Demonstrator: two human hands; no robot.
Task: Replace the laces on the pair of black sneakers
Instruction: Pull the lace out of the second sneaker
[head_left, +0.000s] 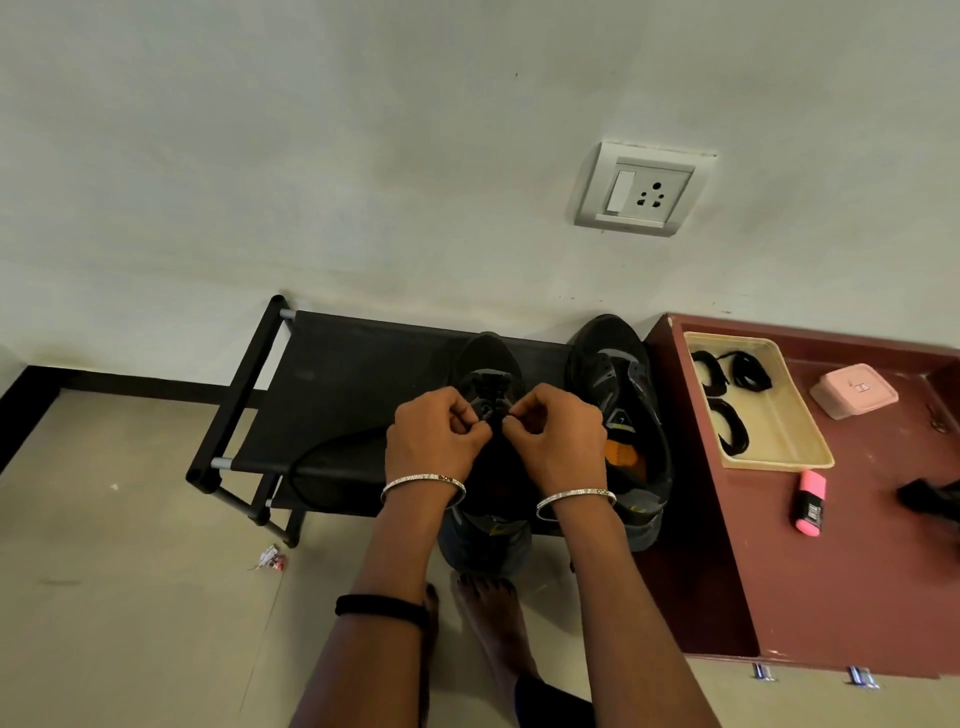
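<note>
Two black sneakers stand on a low black rack (332, 374). Over the left sneaker (488, 358) my left hand (434, 431) and my right hand (558, 431) both pinch a black lace (322, 452) at the eyelets. A loop of that lace trails off to the left across the rack. The right sneaker (618, 415) stands beside my right hand with its tongue open and no lace visible. Several coiled black laces (748, 370) lie in a cream tray (802, 444) on the right.
A maroon cabinet top (857, 571) holds the tray, a pink box (854, 391), a pink highlighter (810, 503) and a dark object (930, 496) at the right edge. A wall socket (644, 189) is above. My bare feet (493, 618) stand on the tiled floor; a wrapper scrap (271, 558) lies nearby.
</note>
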